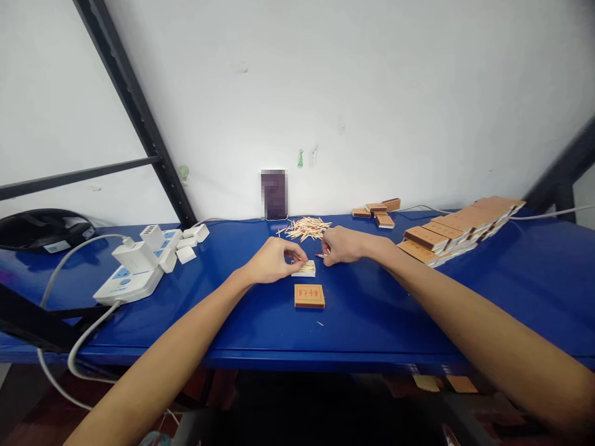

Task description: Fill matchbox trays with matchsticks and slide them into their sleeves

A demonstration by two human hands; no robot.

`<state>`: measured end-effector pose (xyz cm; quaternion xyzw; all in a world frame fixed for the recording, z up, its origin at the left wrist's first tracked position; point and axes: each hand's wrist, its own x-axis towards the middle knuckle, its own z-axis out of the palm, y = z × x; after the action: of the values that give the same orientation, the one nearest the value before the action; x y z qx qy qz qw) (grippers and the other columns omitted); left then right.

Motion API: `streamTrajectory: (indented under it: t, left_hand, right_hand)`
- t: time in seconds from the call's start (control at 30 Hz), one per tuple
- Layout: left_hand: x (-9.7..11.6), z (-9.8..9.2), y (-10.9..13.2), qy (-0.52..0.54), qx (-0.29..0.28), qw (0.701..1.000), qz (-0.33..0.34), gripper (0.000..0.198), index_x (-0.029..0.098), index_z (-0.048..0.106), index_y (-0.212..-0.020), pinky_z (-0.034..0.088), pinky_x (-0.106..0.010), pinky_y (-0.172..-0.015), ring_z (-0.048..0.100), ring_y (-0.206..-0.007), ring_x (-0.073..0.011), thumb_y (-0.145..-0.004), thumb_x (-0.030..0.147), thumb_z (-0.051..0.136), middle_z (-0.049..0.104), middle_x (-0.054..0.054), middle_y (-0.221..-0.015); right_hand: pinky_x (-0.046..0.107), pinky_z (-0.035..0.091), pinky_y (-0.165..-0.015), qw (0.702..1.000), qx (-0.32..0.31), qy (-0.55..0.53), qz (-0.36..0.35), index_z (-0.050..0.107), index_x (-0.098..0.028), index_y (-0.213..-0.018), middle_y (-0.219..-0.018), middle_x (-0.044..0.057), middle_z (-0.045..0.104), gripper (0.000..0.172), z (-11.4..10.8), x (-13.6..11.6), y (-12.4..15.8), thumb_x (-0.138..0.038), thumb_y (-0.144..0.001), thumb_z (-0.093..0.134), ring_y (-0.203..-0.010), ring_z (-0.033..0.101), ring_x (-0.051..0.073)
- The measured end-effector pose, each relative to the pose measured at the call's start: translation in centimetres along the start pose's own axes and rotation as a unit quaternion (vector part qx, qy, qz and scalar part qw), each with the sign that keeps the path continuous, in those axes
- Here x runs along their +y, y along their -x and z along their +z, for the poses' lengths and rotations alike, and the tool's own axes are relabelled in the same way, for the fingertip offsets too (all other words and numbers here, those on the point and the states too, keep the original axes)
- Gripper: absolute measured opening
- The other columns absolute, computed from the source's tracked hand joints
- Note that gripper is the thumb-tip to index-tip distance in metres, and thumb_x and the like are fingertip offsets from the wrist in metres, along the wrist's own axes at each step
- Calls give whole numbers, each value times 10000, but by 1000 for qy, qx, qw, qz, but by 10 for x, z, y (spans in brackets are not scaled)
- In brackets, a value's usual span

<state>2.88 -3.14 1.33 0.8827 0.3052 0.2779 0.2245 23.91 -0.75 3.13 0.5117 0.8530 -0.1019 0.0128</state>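
Observation:
A small open matchbox tray (305, 269) holding matches lies on the blue table (372, 322). My left hand (272, 261) rests just left of the tray, fingers curled and pinching at matches over it. My right hand (343, 245) is right of the tray, fingers closed on a few matches near its edge. A brown matchbox sleeve (309, 296) lies flat in front of the tray. A loose pile of matches (307, 228) sits behind both hands.
Rows of brown matchboxes (458, 229) run along the right. A few more boxes (377, 214) lie by the wall. A white power strip with plugs (139, 263) and cables sits left. A dark blurred object (274, 194) leans on the wall.

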Motion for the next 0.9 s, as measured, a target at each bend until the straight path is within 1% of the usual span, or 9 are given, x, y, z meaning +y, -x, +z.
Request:
streamTrajectory:
  t: [0.1,0.2,0.33,0.4,0.47,0.57,0.67,0.77,0.9]
  left_hand:
    - [-1,-3,1,-41,-1,999,18,162,159,730,-875,477,-254,-700,631,-751,-139,-784,241,625,732,-28,-863]
    - [-1,-6,1,-58,14,998,24,199,167,723,-915,463,-258,-695,614,-783,-147,-823,288,595,720,-36,-915]
    - [-8,-9,-1,-58,36,998,-1,252,161,715,-933,451,-265,-698,609,-788,-153,-875,311,521,714,-40,-919]
    - [-15,-11,-1,-54,48,997,-15,293,157,711,-957,447,-269,-708,611,-802,-161,-898,330,482,713,-42,-934]
    - [-20,-14,-1,-46,49,998,-21,314,152,706,-977,444,-273,-730,611,-819,-165,-907,331,458,712,-42,-957]
    - [-21,-18,0,-39,23,999,-24,293,147,706,-972,438,-265,-725,601,-789,-155,-886,299,471,710,-33,-935]
    - [-18,-18,1,-55,-17,998,-22,222,148,719,-888,419,-246,-658,570,-700,-133,-832,272,543,692,-17,-811]
    - [-15,-17,2,-73,-38,997,-6,162,148,723,-806,407,-240,-633,547,-668,-122,-786,258,607,672,-17,-758]
    - [-14,-15,3,-71,-49,996,-8,160,151,729,-812,405,-243,-636,545,-671,-122,-797,262,615,680,-26,-773]
  right_hand:
    - [265,362,-519,1000,13,16,-7,654,-159,-670,-623,29,635,92,1,-3,-3,-241,-638,626,-583,559,158]
    - [261,337,-519,999,26,23,-25,634,-162,-647,-583,13,604,60,2,-2,-5,-217,-648,609,-560,537,146]
    - [258,314,-517,996,70,5,-58,617,-162,-628,-552,-5,566,48,-2,-6,0,-201,-650,601,-536,490,126]
    - [250,310,-513,992,94,-24,-81,623,-163,-653,-567,-13,567,42,-4,-14,4,-200,-655,602,-540,482,117]
    - [242,322,-522,988,95,-54,-110,641,-161,-697,-585,-19,581,59,-5,-24,6,-192,-661,606,-552,489,111]
    - [237,355,-541,984,72,-82,-142,665,-148,-759,-620,-11,622,116,0,-34,5,-162,-661,605,-570,520,112]
    - [236,385,-554,979,60,-107,-165,689,-140,-786,-664,9,664,134,5,-33,3,-156,-698,589,-595,561,119]
    - [237,409,-568,973,55,-137,-175,715,-145,-815,-693,20,688,146,6,-27,5,-206,-745,602,-614,589,124]
    - [247,416,-576,973,66,-140,-171,742,-147,-808,-686,33,699,186,4,-23,11,-286,-779,622,-609,595,131]
